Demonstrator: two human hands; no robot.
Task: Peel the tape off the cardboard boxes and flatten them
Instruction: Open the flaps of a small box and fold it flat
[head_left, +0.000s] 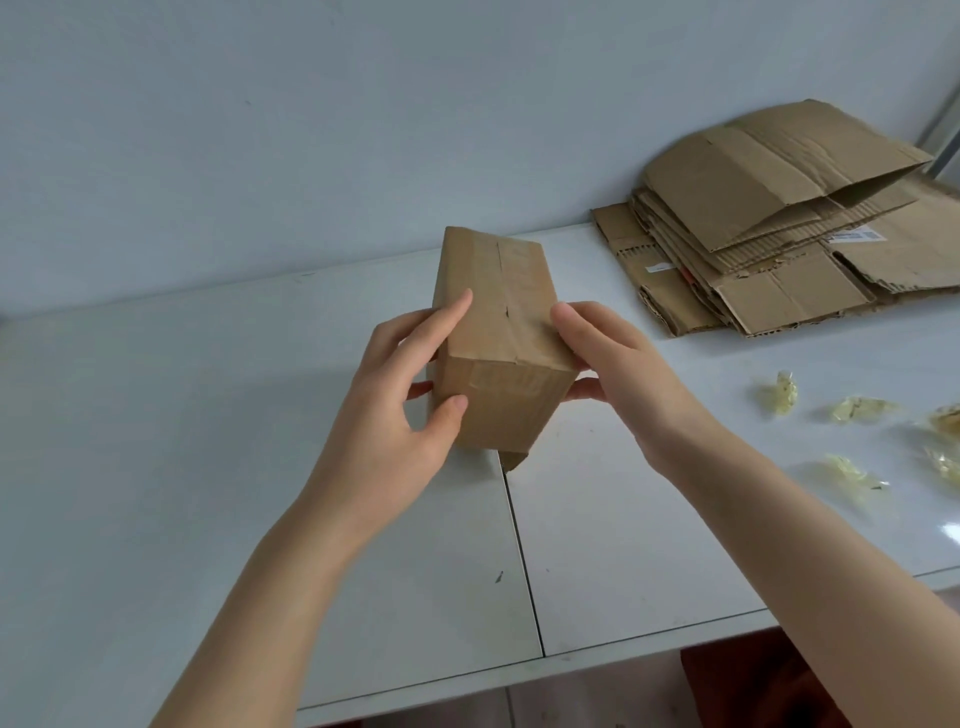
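Observation:
A small brown cardboard box (496, 322) is held just above the white table (208, 441), with clear tape running along its top seam and over its near end. My left hand (400, 400) grips its left side, thumb on the near face and fingers on top. My right hand (613, 364) holds the right side, fingers on the top edge and thumb underneath. A loose flap corner pokes out below the box.
A stack of flattened cardboard boxes (779, 223) lies at the back right of the table. Several crumpled pieces of peeled clear tape (779, 392) lie on the right. The wall stands close behind; the table's front edge is near me.

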